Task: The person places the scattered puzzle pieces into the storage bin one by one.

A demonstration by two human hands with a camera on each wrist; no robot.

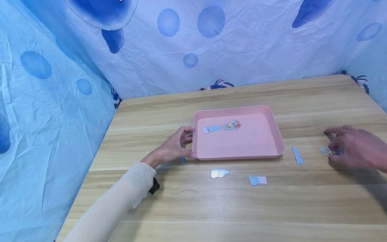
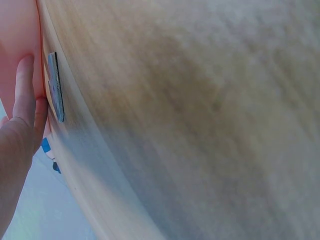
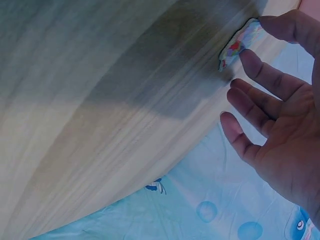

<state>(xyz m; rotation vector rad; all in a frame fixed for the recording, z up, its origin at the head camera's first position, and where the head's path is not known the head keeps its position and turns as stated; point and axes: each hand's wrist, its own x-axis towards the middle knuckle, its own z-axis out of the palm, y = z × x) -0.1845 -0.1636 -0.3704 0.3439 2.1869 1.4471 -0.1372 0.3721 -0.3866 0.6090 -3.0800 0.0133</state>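
At the left end of a shallow pink tray (image 1: 248, 143), my left hand (image 1: 175, 144) touches the outer wall with its fingertips and thumb. Seen from the left wrist, one finger (image 2: 25, 90) lies nearly straight against the pink wall. Far to the right, my right hand (image 1: 356, 146) pinches a colourful jigsaw piece (image 3: 234, 49) between thumb and index finger, at the tabletop. Its other fingers are spread and bent. Two joined or adjacent pieces, a pale blue one (image 1: 213, 129) and a multicoloured one (image 1: 232, 125), lie inside the tray.
Loose pieces lie on the wooden table (image 1: 187, 208): a shiny one (image 1: 219, 173) and a blue-and-white one (image 1: 257, 180) before the tray, a narrow blue one (image 1: 297, 155) to its right. Another piece (image 2: 56, 87) lies beside my left hand. Blue patterned cloth (image 1: 145, 64) hangs behind.
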